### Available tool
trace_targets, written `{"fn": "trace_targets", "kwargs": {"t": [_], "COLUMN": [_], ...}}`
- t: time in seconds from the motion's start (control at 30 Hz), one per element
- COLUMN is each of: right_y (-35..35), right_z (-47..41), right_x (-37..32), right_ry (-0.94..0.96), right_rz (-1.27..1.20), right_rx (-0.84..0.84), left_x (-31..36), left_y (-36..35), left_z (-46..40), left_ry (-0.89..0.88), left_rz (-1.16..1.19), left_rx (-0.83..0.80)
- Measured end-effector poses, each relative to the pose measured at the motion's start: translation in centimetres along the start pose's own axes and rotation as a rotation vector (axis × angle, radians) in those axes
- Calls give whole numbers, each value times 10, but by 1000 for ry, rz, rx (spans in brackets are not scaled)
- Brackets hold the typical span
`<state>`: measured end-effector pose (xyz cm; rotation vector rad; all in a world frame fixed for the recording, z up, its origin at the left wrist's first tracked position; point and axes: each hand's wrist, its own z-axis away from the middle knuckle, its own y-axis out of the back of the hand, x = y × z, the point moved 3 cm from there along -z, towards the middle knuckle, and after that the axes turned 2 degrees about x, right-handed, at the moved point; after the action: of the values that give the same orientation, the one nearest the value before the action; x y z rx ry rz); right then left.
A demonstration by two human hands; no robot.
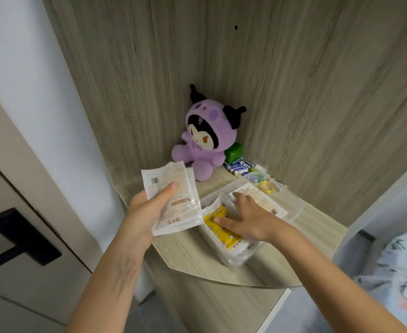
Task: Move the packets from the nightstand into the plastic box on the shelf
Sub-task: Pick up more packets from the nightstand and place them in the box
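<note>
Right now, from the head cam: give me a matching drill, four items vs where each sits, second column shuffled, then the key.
Items
1. white packets
2. yellow packet
3. purple plush toy
4. batteries

Places
A. in the shelf's back corner
B. in the plastic box, under the right hand
C. loose on the shelf, right of the toy
D. gripped in the left hand

Pairs: 1-D, 2-B, 3-A, 4-C

A clear plastic box (296, 212) sat on the wooden shelf (197, 255), right of centre. Inside lay a yellow patterned packet (218, 223) at the near left and a white printed packet (263, 200) toward the far right. Left of the box, a small stack of white packets (173, 200) was held tilted above the shelf.
</note>
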<state>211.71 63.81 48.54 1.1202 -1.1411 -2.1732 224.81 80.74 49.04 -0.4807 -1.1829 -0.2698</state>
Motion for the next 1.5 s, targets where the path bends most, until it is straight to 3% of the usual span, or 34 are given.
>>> {"fn": "trace_targets", "kwargs": {"t": [0.2, 0.3, 0.37, 0.43, 0.53, 0.6, 0.77, 0.9, 1.03, 1.13, 1.3, 1.5], "right_y": [-6, 3, 16, 31, 42, 42, 40, 63, 84, 80, 71, 62], "right_z": [3, 4, 7, 13, 18, 19, 15, 11, -3, -13, -20, -19], "right_x": [-3, -2, -3, -5, -10, -14, -3, 20, 56, 69, 69, 60], "right_ry": [52, 65, 108, 123, 113, 149, 154, 129, -17, -119, -176, -101], "right_rz": [211, 201, 35, -305, -842, -945, -990, -916, -786, -630, -508, -376], "right_rx": [126, 149, 250, 362, 232, 136, 206, 229, 203, 66, -6, -69], "left_x": [-1, -1, -2, -1, -1, -1, -5, -9, -2, -5, -15, -18], "left_y": [-7, -15, -21, -29, -47, -64, -103, -109, -88, -73, -61, -63], "left_z": [2, 3, 3, 4, 5, 9, 18, 13, -5, -17, -21, -19], "left_ry": [6, 11, 8, 13, 15, -9, -23, -89, -539, -590, -371, -434], "left_rz": [-17, -25, -35, -43, -39, -31, -29, -285, -903, -1252, -1231, -1258], "left_rx": [-42, -66, -82, -93, -107, -107, -109, -204, 47, 100, 1, 5]}}
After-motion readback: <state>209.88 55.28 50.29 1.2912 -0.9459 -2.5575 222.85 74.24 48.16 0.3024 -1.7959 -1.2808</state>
